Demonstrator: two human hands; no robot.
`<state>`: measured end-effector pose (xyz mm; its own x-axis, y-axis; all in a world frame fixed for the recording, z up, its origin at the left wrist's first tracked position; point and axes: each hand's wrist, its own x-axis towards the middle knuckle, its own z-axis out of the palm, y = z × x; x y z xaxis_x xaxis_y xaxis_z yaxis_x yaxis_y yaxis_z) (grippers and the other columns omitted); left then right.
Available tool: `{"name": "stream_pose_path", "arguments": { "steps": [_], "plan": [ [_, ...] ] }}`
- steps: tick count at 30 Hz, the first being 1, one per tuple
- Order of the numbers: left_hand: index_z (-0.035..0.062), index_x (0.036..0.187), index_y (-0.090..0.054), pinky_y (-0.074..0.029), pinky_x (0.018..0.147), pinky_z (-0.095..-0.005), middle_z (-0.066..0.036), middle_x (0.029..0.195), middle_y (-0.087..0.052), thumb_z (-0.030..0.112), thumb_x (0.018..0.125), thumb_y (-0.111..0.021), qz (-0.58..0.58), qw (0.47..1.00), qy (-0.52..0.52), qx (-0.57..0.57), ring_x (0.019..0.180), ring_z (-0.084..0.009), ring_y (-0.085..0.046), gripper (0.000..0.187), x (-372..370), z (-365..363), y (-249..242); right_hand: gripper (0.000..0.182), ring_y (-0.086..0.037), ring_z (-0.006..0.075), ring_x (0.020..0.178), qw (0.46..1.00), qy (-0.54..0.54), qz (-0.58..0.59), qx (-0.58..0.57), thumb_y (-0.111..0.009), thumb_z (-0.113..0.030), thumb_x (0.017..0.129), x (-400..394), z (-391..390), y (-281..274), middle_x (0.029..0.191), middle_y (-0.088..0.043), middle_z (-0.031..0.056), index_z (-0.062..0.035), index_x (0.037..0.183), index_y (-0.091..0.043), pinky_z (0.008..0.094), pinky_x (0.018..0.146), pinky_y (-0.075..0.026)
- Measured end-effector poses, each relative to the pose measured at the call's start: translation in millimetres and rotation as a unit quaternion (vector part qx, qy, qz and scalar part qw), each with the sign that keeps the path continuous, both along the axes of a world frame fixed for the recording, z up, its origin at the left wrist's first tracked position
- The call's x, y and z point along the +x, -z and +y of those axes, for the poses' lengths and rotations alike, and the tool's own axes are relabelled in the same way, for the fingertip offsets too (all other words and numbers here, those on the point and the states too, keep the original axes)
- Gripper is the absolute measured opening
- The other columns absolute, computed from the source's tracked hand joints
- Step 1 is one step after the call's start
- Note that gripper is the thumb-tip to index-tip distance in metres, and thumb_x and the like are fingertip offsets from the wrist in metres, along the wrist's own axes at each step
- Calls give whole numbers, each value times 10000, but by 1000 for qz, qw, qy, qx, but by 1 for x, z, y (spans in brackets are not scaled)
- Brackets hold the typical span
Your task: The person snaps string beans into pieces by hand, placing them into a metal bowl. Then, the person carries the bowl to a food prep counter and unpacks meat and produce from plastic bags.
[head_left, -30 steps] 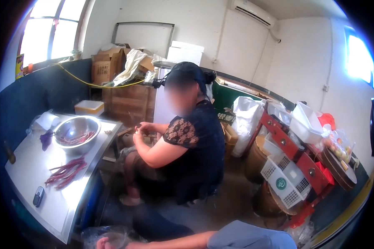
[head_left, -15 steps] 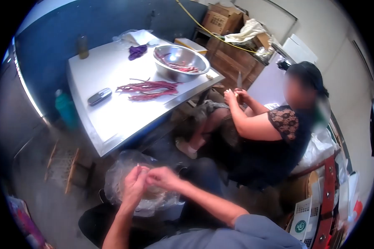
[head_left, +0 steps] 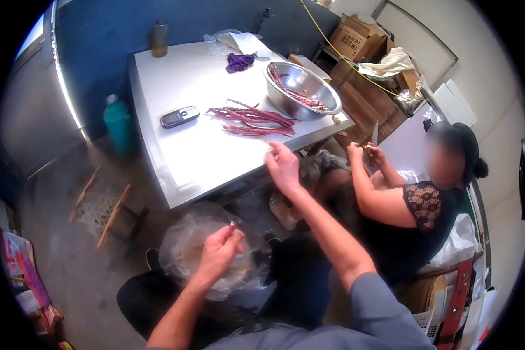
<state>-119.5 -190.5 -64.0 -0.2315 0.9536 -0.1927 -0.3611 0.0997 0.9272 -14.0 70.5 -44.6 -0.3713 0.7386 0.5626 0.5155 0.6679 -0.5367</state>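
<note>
My left hand (head_left: 220, 252) is closed above a clear plastic bag (head_left: 184, 233), and the tip of a reddish bean pod (head_left: 231, 227) with a pale end sticks out of the fist. Stretched forward, my right hand (head_left: 284, 167) is at the table's near edge with its fingers loosely apart and nothing visible in them. Just beyond it, a pile of long purple-red bean pods (head_left: 254, 121) lies on the white table (head_left: 186, 157). A steel bowl (head_left: 303, 90) with broken pods inside stands behind the pile, to the right.
On the table are a mobile phone (head_left: 179, 116), a purple cloth (head_left: 240, 62) and a glass jar (head_left: 160, 38). A teal bottle (head_left: 118, 123) and a woven stool (head_left: 102, 204) stand at the left. A co-worker (head_left: 391, 204) sits at the right, with a knife (head_left: 375, 133) by their hands.
My hands have parted. The right one has moved forward and up to the table edge, while the left stays over the bag, holding the pod. The view has shifted left.
</note>
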Motion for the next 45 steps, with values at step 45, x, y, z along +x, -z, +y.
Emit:
{"name": "stream_pose_path", "arguments": {
  "steps": [45],
  "plan": [
    [40, 891, -627, -368, 488, -252, -15, 751, -565, 259, 982, -590, -239, 967, -92, 14, 534, -81, -467, 241, -12, 39, 3, 67, -599, 65, 619, 909, -127, 232, -322, -626, 36, 849, 29, -180, -2, 773, -648, 29, 10, 898, -663, 215, 561, -477]
  ]
}}
